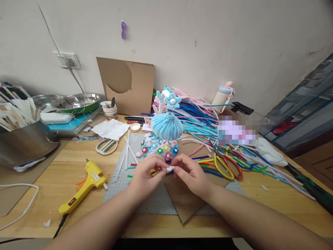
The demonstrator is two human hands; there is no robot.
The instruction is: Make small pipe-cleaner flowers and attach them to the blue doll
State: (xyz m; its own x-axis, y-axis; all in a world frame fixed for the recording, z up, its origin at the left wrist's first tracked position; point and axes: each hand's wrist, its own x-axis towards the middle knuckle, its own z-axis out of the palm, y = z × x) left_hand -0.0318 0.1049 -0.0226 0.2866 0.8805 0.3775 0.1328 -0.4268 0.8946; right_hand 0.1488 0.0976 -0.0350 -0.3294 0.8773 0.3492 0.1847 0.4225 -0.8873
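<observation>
Between the fingertips of both hands is a small white fuzzy piece point(170, 168), which looks like a short bit of pipe cleaner. My left hand point(149, 172) pinches it from one side, and my right hand point(191, 173) from the other. Just beyond the hands stands a light-blue pleated pipe-cleaner craft point(167, 125), its base covered with small coloured flowers and larger blue flowers rising at the top. Below the hands lie a piece of brown cardboard point(179, 199) and a grey cutting mat point(149, 205). Short coloured stems are partly hidden behind the fingers.
A yellow hot glue gun point(87, 187) rests at left, near green-handled scissors point(106, 146). Scissors with yellow and red handles point(224, 167) lie at right, beside a large spread of pipe cleaners point(200, 116). A metal pot point(26, 142) holds sticks at far left.
</observation>
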